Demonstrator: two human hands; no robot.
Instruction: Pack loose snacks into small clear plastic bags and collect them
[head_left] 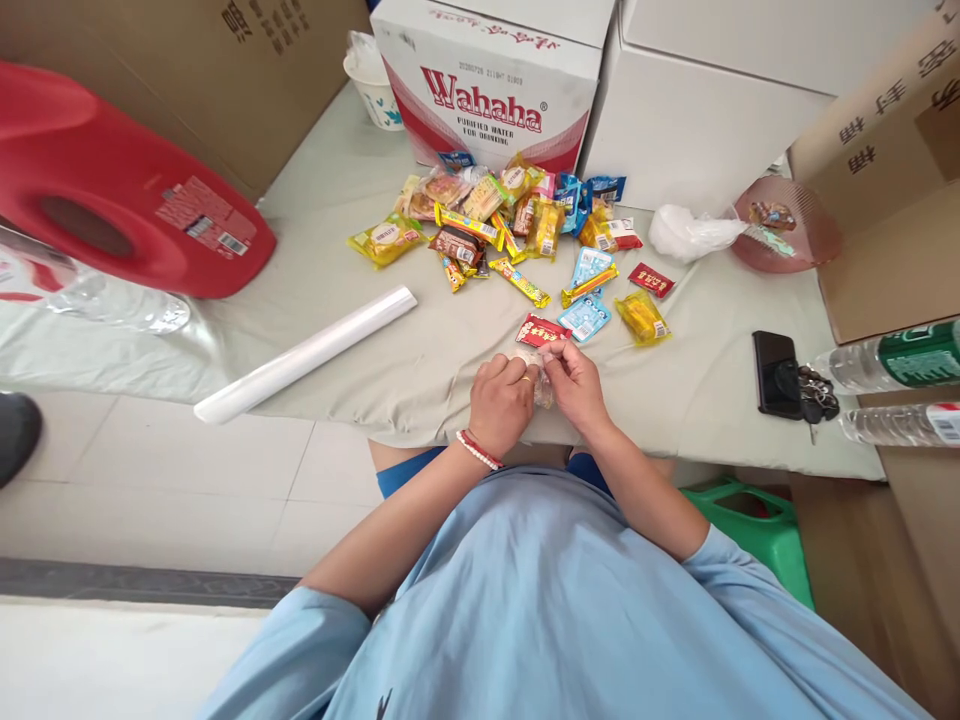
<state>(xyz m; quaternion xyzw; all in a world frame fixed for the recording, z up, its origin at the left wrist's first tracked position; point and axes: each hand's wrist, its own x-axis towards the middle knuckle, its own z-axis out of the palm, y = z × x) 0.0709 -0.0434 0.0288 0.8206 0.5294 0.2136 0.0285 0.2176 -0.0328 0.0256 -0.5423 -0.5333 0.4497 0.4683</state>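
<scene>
Near the front edge of the cloth-covered table, my left hand (501, 400) and my right hand (576, 388) meet over a small clear plastic packet (545, 390). Curled fingers of the left hand press on it, and the right thumb and forefinger pinch its upper side. Much of the packet is hidden by the fingers, so its contents do not show. Just beyond the fingertips lies a red snack packet (543, 331). Light blue packets (585, 317) and a yellow-wrapped snack (643, 318) lie to the right of it.
A pile of wrapped snacks (487, 205) sits before the Wahaha carton (495, 100). On the left are a white plastic roll (307, 355) and a red jug (202, 225). To the right are a pink bowl (806, 235), a black phone (775, 373) with keys, and bottles (862, 365).
</scene>
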